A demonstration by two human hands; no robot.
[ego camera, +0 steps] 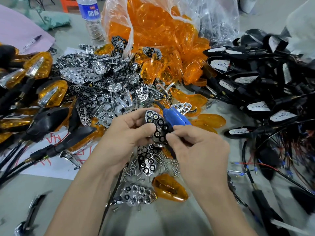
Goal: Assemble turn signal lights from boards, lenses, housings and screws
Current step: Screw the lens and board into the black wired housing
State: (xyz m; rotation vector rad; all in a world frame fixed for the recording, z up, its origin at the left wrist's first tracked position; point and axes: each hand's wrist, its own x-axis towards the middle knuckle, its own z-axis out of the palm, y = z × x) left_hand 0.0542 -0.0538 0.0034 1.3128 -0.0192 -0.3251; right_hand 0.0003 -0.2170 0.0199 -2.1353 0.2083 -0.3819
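Our left hand and right hand, fingers pinched on reflector, long axis far-left to near-right, cups up.

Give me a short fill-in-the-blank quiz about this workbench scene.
1. The clear bag holds ____ lenses.
2. The screwdriver has a ____ body.
3. The left hand and right hand hold a chrome reflector above loose metal ____.
Answers: orange; blue; screws.

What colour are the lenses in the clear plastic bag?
The lenses are translucent orange; the head view shows them best.
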